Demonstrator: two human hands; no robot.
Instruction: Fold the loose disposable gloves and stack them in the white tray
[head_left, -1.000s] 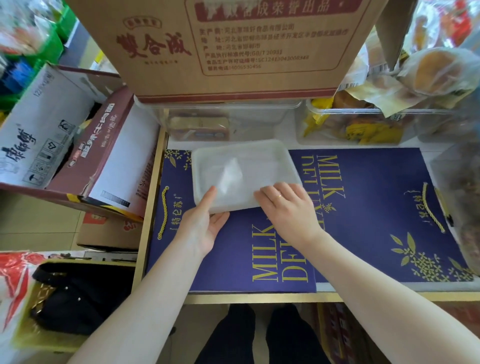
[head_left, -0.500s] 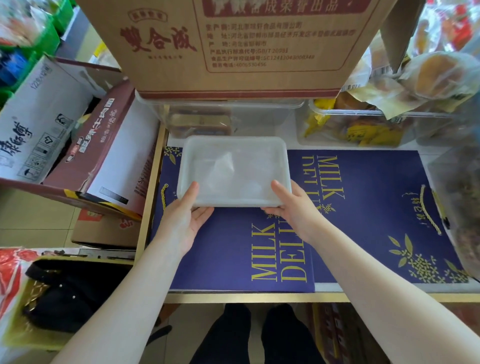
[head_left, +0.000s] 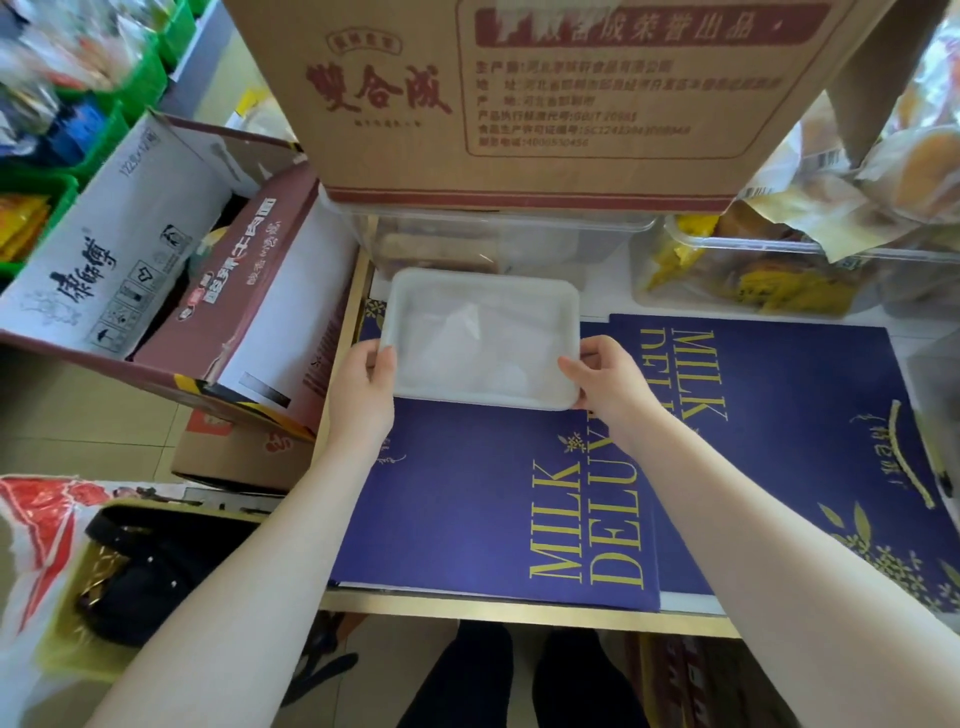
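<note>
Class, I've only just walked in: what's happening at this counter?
A person holds the white tray by its two near corners, left hand and right hand each with a grip on the rim. Folded clear gloves lie inside. The tray sits at the far edge of the blue cardboard sheets.

My fingertips vanish under the white tray (head_left: 563, 296); folded gloves (head_left: 467, 338) inside are a hazy blur, can't count them.
</note>
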